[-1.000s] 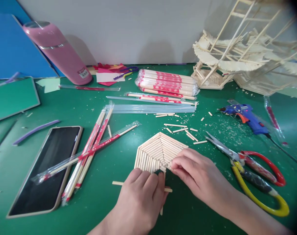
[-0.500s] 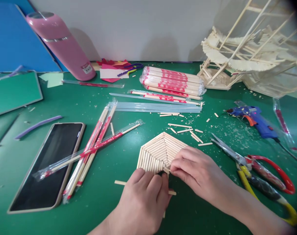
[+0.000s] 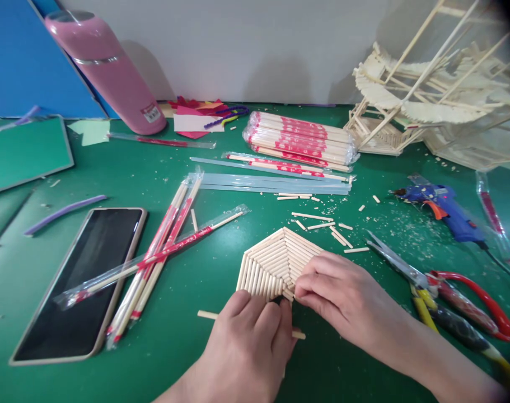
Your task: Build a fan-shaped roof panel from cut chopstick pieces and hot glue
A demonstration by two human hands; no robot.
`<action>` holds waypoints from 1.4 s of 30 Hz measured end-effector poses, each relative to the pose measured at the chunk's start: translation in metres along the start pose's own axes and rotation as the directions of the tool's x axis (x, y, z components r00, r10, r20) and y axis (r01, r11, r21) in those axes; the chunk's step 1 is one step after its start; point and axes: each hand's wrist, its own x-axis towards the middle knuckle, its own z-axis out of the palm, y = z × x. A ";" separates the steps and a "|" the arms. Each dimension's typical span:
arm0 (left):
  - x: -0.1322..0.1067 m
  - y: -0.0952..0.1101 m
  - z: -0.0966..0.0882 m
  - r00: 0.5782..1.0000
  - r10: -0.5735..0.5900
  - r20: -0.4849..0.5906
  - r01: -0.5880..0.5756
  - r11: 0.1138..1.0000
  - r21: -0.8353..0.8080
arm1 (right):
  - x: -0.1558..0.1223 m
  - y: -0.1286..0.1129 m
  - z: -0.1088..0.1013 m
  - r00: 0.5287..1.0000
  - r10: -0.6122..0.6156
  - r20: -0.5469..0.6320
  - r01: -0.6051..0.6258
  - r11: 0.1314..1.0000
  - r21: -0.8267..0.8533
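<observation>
A fan-shaped panel of wooden sticks (image 3: 263, 274), laid in angled rows, stands at the middle front of the table. My left hand (image 3: 248, 336) is closed on its lower edge, with the fingertips hidden from view. Beneath this hand a longer wooden stick (image 3: 207, 315) pokes out on both sides. My right hand (image 3: 334, 291) is pinched at the panel's inner corner, on the end of a short wooden stick (image 3: 287, 293). Several cut stick pieces (image 3: 321, 225) lie just beyond the panel.
Scissors (image 3: 406, 271) and a blue glue gun (image 3: 443, 204) lie at right. Wrapped chopsticks (image 3: 166, 240) partly cover a phone (image 3: 78, 280) at left. Behind are glue sticks (image 3: 271, 183), a chopstick bundle (image 3: 300, 137), a pink bottle (image 3: 112, 78) and a stick-built model (image 3: 431, 101).
The whole view has shifted slightly. Both hands keep nearly the same hold on the panel and the short stick; nothing is let go.
</observation>
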 end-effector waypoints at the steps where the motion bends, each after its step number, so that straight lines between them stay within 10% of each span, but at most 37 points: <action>1: 0.000 0.000 0.000 1.000 -0.001 0.000 0.001 1.000 0.003 | 0.000 -0.001 0.000 1.000 0.004 0.004 -0.004 1.000 0.004; 42: -0.001 0.001 0.001 1.000 0.013 0.007 -0.013 1.000 0.011 | -0.023 0.003 0.039 0.924 -0.068 -0.377 0.008 0.987 -0.161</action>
